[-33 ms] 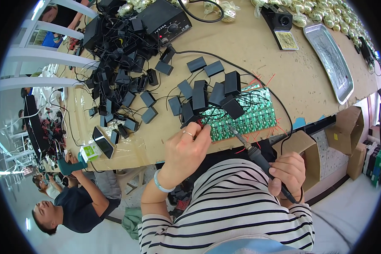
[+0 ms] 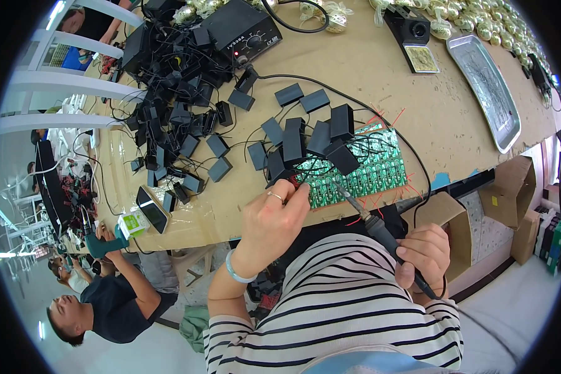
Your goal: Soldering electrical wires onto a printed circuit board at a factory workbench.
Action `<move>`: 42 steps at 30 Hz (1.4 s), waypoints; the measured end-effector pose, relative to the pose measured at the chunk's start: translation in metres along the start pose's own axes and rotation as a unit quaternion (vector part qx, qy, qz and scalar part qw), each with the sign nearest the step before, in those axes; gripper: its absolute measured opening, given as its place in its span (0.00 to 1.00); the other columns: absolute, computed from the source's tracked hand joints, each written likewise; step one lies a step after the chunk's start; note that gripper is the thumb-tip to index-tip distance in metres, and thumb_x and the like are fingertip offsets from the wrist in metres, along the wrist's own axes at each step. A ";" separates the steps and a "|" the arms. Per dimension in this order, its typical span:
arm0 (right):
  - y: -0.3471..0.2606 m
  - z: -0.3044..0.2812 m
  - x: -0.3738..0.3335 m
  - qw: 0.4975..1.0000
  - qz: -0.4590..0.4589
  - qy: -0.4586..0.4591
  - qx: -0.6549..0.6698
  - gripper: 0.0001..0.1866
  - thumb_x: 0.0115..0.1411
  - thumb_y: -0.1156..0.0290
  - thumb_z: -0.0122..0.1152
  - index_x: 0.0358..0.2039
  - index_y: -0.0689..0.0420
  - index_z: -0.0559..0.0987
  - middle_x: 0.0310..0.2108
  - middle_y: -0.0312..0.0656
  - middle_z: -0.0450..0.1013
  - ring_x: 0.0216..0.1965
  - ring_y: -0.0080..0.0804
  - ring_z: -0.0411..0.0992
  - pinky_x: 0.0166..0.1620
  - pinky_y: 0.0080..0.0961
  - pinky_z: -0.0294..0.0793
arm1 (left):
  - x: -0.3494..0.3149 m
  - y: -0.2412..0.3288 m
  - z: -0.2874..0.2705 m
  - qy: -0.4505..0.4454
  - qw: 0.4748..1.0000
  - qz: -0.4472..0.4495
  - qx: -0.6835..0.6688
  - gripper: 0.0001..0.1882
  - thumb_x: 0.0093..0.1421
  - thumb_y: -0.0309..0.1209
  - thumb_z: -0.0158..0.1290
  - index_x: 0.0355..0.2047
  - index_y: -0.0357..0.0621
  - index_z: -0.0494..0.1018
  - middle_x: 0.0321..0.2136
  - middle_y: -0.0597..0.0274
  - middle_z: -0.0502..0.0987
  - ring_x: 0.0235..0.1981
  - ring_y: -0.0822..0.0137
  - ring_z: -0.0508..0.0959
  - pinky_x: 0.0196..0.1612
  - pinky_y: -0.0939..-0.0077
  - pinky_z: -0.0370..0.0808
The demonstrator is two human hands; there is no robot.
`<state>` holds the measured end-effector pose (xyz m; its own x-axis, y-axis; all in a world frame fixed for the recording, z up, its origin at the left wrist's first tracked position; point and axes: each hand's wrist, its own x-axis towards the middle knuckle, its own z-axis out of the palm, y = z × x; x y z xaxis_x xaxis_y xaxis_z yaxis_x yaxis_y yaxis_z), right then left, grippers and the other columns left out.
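Note:
My right hand (image 2: 425, 252) is wrapped round the dark handle of a soldering iron (image 2: 383, 234). The iron's tip touches or hovers just over a green circuit board panel (image 2: 371, 171); which of the two I cannot tell. At the panel's left end my left hand (image 2: 279, 210) has thumb and fingers pinched together, and what they hold is too small to make out. Small black boxes (image 2: 294, 142) with thin black wires lie across the panel's far left part. Red wires (image 2: 400, 116) stick out round its edges.
A heap of black wired boxes (image 2: 174, 112) covers the table's left side, beside a black control unit with a dial (image 2: 243, 31). Farther right stand an iron holder with a sponge (image 2: 421, 57) and a metal tray (image 2: 485, 90). A co-worker (image 2: 112, 299) with a drill (image 2: 100, 244) is at left.

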<state>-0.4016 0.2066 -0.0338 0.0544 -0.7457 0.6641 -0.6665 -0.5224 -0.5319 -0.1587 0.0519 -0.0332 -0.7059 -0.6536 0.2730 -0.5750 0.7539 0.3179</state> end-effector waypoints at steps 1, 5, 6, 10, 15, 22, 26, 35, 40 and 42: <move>-0.001 0.000 0.000 1.000 0.003 0.002 0.000 0.08 0.59 0.70 0.58 0.35 0.62 0.77 0.28 0.41 0.77 0.23 0.34 0.74 0.28 0.28 0.76 | -0.001 -0.002 -0.001 0.000 1.000 0.000 0.001 0.11 0.53 0.23 0.64 0.38 0.46 0.81 0.27 0.68 0.72 0.19 0.70 0.73 0.23 0.75 0.71; -0.002 0.000 -0.001 1.000 0.007 0.007 0.000 0.08 0.59 0.70 0.57 0.35 0.62 0.77 0.29 0.41 0.77 0.24 0.34 0.74 0.28 0.28 0.76 | 0.000 -0.010 -0.005 -0.013 0.998 -0.014 -0.059 0.11 0.55 0.26 0.65 0.39 0.45 0.81 0.30 0.67 0.74 0.22 0.68 0.74 0.26 0.74 0.73; -0.002 0.000 -0.001 1.000 0.007 0.007 0.000 0.08 0.59 0.70 0.57 0.35 0.62 0.77 0.29 0.41 0.77 0.24 0.34 0.74 0.28 0.28 0.76 | 0.001 -0.011 -0.006 -0.016 0.997 -0.020 -0.078 0.10 0.56 0.26 0.65 0.39 0.45 0.81 0.31 0.65 0.75 0.25 0.68 0.76 0.28 0.74 0.74; -0.006 -0.001 -0.001 1.000 0.014 0.011 0.003 0.08 0.59 0.71 0.57 0.36 0.61 0.77 0.29 0.41 0.77 0.24 0.34 0.74 0.28 0.29 0.76 | -0.002 -0.015 -0.005 0.019 0.995 -0.032 -0.090 0.12 0.53 0.25 0.66 0.39 0.44 0.82 0.36 0.62 0.76 0.32 0.63 0.77 0.35 0.71 0.76; -0.010 -0.005 -0.004 0.999 0.034 0.008 -0.002 0.08 0.59 0.71 0.56 0.36 0.61 0.77 0.29 0.41 0.78 0.24 0.35 0.75 0.29 0.31 0.76 | -0.038 -0.011 0.002 0.078 0.992 0.080 -0.056 0.17 0.46 0.25 0.70 0.39 0.44 0.81 0.40 0.62 0.77 0.38 0.57 0.76 0.39 0.67 0.76; -0.007 -0.002 -0.003 1.000 0.021 0.020 -0.005 0.10 0.64 0.67 0.59 0.36 0.61 0.77 0.28 0.41 0.77 0.24 0.36 0.75 0.29 0.31 0.76 | -0.065 0.002 0.054 0.050 0.997 0.056 0.022 0.17 0.49 0.28 0.69 0.40 0.39 0.78 0.40 0.61 0.77 0.41 0.58 0.75 0.42 0.66 0.75; -0.008 -0.003 -0.003 1.000 0.015 0.020 -0.012 0.10 0.64 0.66 0.59 0.36 0.61 0.77 0.28 0.41 0.77 0.24 0.36 0.76 0.29 0.31 0.76 | -0.071 0.007 0.062 0.030 0.999 0.027 0.021 0.14 0.53 0.29 0.66 0.38 0.40 0.77 0.39 0.61 0.76 0.41 0.57 0.74 0.42 0.62 0.73; -0.009 -0.002 -0.004 1.000 0.017 -0.014 0.008 0.08 0.61 0.69 0.60 0.35 0.61 0.78 0.28 0.41 0.77 0.24 0.36 0.75 0.29 0.30 0.76 | -0.045 0.005 0.001 0.083 0.967 -0.078 -0.228 0.07 0.58 0.17 0.59 0.38 0.35 0.76 0.32 0.55 0.77 0.26 0.60 0.78 0.29 0.72 0.76; -0.005 0.006 0.000 0.999 0.002 -0.029 0.030 0.07 0.57 0.73 0.60 0.34 0.63 0.79 0.28 0.41 0.77 0.23 0.34 0.74 0.29 0.29 0.76 | -0.025 0.005 0.007 0.044 0.977 -0.076 -0.192 0.06 0.57 0.18 0.61 0.35 0.36 0.78 0.32 0.58 0.76 0.26 0.66 0.79 0.28 0.76 0.76; -0.005 0.008 0.001 0.998 -0.010 -0.038 0.044 0.07 0.55 0.74 0.60 0.33 0.63 0.79 0.27 0.42 0.77 0.23 0.34 0.74 0.28 0.29 0.76 | -0.025 0.006 0.011 0.035 0.979 -0.074 -0.185 0.06 0.57 0.18 0.61 0.35 0.36 0.78 0.32 0.58 0.76 0.26 0.68 0.80 0.28 0.77 0.76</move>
<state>-0.3927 0.2056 -0.0348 0.1262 -0.7624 0.6346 -0.5974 -0.5692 -0.5650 -0.1487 0.0732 -0.0478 -0.5887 -0.7668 0.2558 -0.4715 0.5827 0.6619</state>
